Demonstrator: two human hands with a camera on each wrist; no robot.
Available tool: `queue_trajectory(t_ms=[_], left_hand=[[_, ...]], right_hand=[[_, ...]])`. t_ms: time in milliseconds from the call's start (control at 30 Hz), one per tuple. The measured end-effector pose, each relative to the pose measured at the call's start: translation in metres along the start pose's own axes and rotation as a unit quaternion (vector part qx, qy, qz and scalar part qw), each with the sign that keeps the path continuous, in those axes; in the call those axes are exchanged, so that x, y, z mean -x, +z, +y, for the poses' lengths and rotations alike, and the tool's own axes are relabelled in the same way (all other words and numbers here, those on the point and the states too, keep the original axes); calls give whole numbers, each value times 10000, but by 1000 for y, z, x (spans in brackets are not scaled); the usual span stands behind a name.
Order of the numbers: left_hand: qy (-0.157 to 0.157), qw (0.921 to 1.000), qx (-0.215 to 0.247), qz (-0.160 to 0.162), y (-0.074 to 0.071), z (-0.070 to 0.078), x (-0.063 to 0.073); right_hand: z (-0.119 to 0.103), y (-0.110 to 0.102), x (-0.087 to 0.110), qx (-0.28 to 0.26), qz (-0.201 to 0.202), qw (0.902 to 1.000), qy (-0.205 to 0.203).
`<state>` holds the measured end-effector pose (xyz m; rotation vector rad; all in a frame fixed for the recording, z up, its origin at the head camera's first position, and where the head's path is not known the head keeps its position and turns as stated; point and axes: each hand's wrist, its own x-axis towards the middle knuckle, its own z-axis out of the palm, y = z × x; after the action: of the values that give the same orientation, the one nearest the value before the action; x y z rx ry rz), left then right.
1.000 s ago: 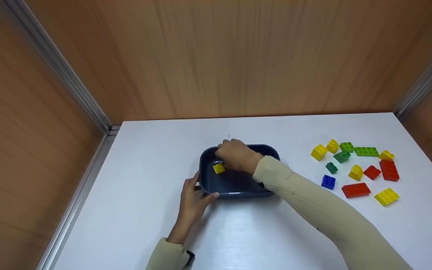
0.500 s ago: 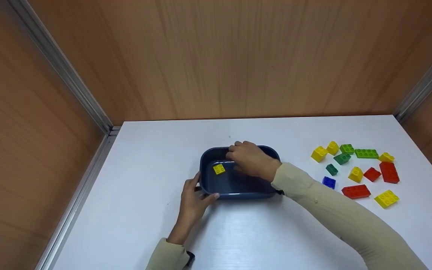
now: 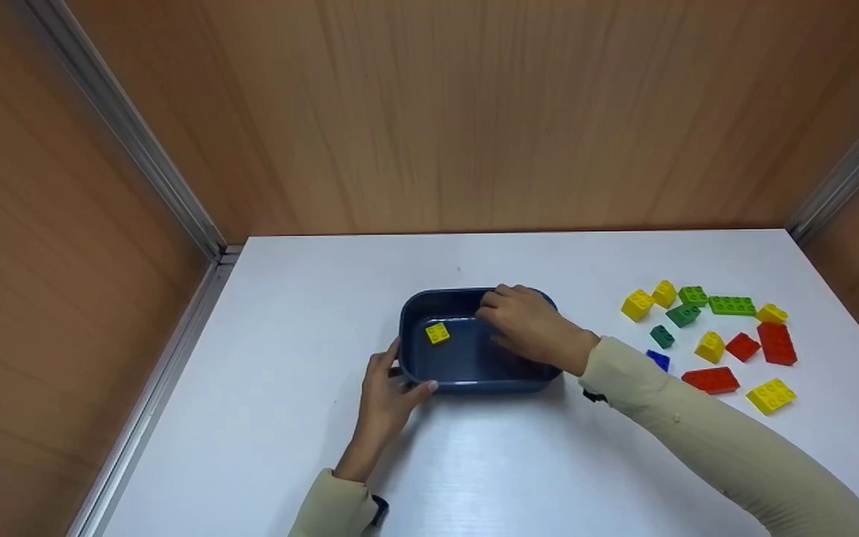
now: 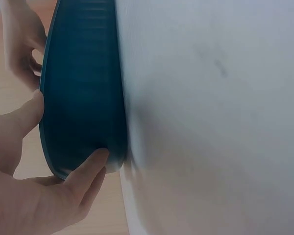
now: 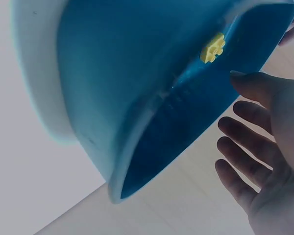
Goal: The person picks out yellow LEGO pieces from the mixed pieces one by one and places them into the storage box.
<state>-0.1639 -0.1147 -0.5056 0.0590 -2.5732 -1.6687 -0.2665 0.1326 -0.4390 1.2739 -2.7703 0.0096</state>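
A dark blue rectangular dish [image 3: 474,387] with rounded corners stands on the white table. One yellow toy brick [image 3: 438,333] lies inside it, left of centre, studs showing. At the dish's near left corner my left hand [image 3: 388,399] holds on, thumb by the rim and fingers along the outer wall. My right hand [image 3: 525,324] is over the right half of the dish. In the right wrist view the fingers [image 5: 245,159] of that hand are loosely bent, with nothing between them and the thumb.
Loose toy bricks lie at the table's right: a red brick [image 3: 711,380], a yellow brick [image 3: 771,396], a green brick [image 3: 732,306] and several more. A blue brick [image 3: 658,359] is partly covered by my right sleeve. A wooden panel [image 3: 429,119] rises behind the table.
My right hand has moved from beside the yellow brick to the right across the dish. The brick stays in the dish, and my left hand has kept its place.
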Motion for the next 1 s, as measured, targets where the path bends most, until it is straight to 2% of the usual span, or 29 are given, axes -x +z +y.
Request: queue_trajectory(t_ms=[133,400,700,1000], left_hand=[[57,10000,-2,19,0,-1,-1],[-21,9999,146,-7,2,-1,-2],[-133,9998,123,16,3,0,-2],[-99,9997,242,-35,1,-2,-1]], right_hand=[[1,-3,8,-32,104,9999,55],[8,-8,24,14,343,9991,267],[26,-8,44,-169,449,9971,585],[45,-5,64,-251,647,9930,961]])
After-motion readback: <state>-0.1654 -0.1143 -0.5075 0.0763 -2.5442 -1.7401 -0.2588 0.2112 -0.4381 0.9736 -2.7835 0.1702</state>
